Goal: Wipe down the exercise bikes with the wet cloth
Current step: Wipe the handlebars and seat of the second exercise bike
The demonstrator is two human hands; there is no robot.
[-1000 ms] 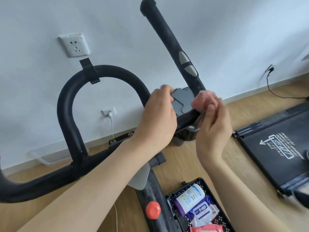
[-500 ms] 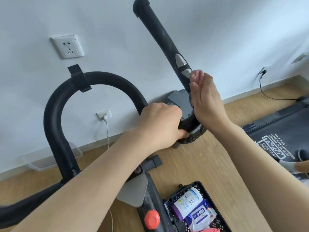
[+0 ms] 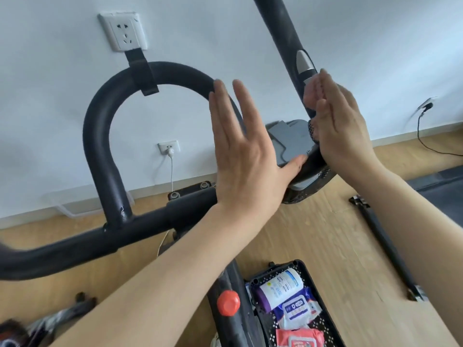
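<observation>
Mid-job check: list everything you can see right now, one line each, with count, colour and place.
Handlebar loop: 1, black, left, in front of the wall.
Upright handlebar: 1, black with a silver sensor, top right.
Console: 1, grey, centre, between the hands.
Knob: 1, orange-red, on the bike frame, bottom centre.
Basket: 1, black, on the floor, bottom centre.
Wipe packs: 3, white-purple, blue-white and red, inside the basket.
Wall sockets: 2, white, one high, one low with a plug.
Treadmill: 1, dark, right edge.
Floor: wood, light brown.
Cloth: 1, pink, mostly hidden in the right hand.
Left hand: open, flat, beside the console.
Right hand: wrapped around the cloth at the upright handlebar.
</observation>
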